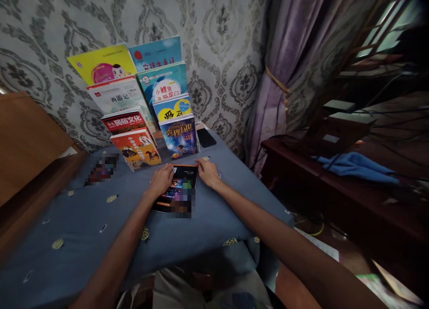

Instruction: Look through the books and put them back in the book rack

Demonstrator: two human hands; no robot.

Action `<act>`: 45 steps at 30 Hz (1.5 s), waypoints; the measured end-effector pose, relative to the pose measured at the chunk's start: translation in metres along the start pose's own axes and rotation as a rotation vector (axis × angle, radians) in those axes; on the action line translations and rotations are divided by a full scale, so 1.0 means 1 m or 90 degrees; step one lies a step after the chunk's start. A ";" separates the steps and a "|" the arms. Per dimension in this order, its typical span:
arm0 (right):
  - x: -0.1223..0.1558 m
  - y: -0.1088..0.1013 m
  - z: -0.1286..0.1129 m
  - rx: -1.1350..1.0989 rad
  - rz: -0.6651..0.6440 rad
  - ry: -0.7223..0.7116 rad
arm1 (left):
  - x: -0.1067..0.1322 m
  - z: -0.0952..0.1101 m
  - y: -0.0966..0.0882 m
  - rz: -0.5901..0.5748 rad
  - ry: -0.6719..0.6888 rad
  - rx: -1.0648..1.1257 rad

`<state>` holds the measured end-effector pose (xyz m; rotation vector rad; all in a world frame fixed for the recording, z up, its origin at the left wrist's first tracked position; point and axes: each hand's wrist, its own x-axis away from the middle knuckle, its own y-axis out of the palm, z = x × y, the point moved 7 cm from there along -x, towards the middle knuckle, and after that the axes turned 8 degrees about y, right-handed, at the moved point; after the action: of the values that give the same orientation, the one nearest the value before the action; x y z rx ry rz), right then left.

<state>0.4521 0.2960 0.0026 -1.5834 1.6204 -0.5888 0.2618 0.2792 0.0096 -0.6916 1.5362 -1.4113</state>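
A dark book [182,171] with small colour pictures lies on the blue tablecloth in front of me, its lower part blurred out. My left hand [161,180] is on its left side, fingers bent over the cover and edge. At the upper right corner, my right hand [208,172] has its thumb and fingers closed on the book's edge. Just behind the book stands a blue storybook [179,137], the front one of the right-hand row. An orange book [139,148] fronts the left-hand row.
Behind these, upright books rise in two stepped rows, with a yellow book [107,61] at the back left. A black phone [206,137] lies right of the rack. A blurred dark item [102,168] is on the tablecloth [83,228]. A dark wooden desk [301,166] stands right.
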 end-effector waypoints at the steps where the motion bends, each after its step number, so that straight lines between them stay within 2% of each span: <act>1: 0.000 0.000 0.000 -0.006 -0.003 0.004 | -0.003 0.005 0.002 -0.004 0.010 0.003; 7: 0.003 -0.005 -0.002 -0.037 -0.015 0.004 | -0.018 0.034 0.009 -0.007 0.078 0.027; 12: 0.003 -0.009 -0.001 -0.067 -0.012 0.010 | -0.018 0.042 0.006 -0.020 0.085 -0.007; 18: -0.004 0.008 -0.015 -0.252 -0.105 -0.078 | -0.014 0.044 -0.011 -0.034 0.008 -0.116; 24: -0.011 0.008 -0.012 -0.183 -0.023 -0.045 | -0.016 0.047 -0.014 -0.047 -0.006 -0.136; 28: -0.014 0.007 -0.007 -0.181 -0.032 -0.010 | -0.019 0.044 -0.009 -0.027 0.026 -0.098; 38: -0.023 0.015 0.010 -0.324 -0.023 0.014 | -0.037 0.043 0.011 -0.016 0.142 0.064; 45: -0.013 0.005 -0.004 -0.226 -0.033 -0.041 | -0.038 0.034 0.016 -0.010 0.157 0.090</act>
<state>0.4450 0.3089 0.0034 -1.8839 1.7068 -0.2816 0.3114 0.2996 0.0055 -0.4578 1.6019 -1.6479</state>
